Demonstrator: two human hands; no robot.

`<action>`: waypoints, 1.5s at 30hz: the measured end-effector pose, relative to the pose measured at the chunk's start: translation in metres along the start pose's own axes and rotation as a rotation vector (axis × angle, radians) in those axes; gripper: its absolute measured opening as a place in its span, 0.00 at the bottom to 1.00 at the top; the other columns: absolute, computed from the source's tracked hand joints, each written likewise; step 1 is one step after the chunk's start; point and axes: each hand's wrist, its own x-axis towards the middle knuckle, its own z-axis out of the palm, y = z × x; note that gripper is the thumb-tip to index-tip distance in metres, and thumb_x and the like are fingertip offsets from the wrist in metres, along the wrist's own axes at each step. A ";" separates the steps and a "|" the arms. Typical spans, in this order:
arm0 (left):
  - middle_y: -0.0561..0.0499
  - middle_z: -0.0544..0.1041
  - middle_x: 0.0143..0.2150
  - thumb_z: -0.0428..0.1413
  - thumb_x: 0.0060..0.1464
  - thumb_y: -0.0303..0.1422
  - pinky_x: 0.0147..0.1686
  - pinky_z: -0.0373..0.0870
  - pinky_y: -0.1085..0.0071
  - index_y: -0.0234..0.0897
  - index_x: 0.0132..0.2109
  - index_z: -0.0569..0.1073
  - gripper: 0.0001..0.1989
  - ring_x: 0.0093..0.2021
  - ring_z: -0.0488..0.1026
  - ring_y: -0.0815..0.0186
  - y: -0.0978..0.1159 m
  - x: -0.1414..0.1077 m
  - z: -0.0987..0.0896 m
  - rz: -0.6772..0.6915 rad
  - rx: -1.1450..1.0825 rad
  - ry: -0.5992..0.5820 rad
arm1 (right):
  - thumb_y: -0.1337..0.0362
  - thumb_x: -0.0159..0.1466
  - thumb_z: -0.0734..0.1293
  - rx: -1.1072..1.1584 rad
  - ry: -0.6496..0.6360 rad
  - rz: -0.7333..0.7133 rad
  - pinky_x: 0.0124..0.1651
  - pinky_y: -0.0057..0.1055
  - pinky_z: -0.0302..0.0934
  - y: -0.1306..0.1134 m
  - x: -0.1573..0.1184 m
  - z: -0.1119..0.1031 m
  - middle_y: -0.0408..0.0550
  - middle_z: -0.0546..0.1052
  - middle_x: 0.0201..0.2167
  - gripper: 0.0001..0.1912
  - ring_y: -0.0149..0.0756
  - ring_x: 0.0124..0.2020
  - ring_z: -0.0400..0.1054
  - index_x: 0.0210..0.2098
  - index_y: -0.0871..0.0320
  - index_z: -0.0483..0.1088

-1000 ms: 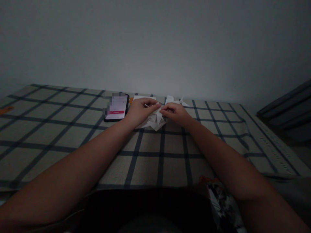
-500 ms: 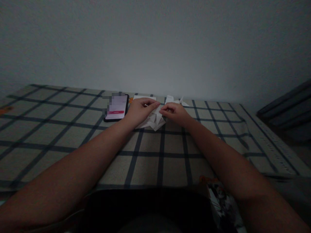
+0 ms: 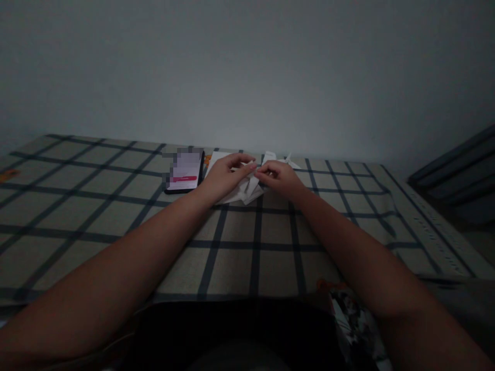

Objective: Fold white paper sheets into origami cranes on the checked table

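Note:
Both my hands meet over a white folded paper [image 3: 249, 191] with several creased flaps, just above the checked cloth. My left hand [image 3: 230, 170] pinches its upper part between thumb and fingers. From the other side, the thumb and forefinger of my right hand [image 3: 279, 176] close on the paper's edge, their tips almost touching the left thumb. My fingers hide part of the folds. Behind my left hand lies a flat white sheet [image 3: 217, 156]. Another white paper piece [image 3: 269, 155] with a thin upright point shows behind my right hand, partly covered.
A phone [image 3: 185, 172] with a lit screen lies left of my left hand. The checked cloth [image 3: 232, 268] covers the table, which meets a plain wall [image 3: 247, 77]. Something orange [image 3: 208, 159] sits beside the phone. A dark striped object [image 3: 460, 175] stands at the far right.
The folded paper has shifted and tilted slightly between my hands, its lower tip a little higher. The fingers of my left hand have lifted slightly. The phone stays put.

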 end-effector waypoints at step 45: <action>0.51 0.77 0.30 0.66 0.44 0.34 0.32 0.69 0.72 0.33 0.33 0.75 0.11 0.29 0.73 0.68 0.007 -0.002 0.009 -0.396 -0.541 -0.019 | 0.52 0.55 0.74 0.407 0.096 0.264 0.37 0.32 0.69 0.007 0.002 0.004 0.47 0.79 0.32 0.17 0.33 0.33 0.72 0.35 0.58 0.76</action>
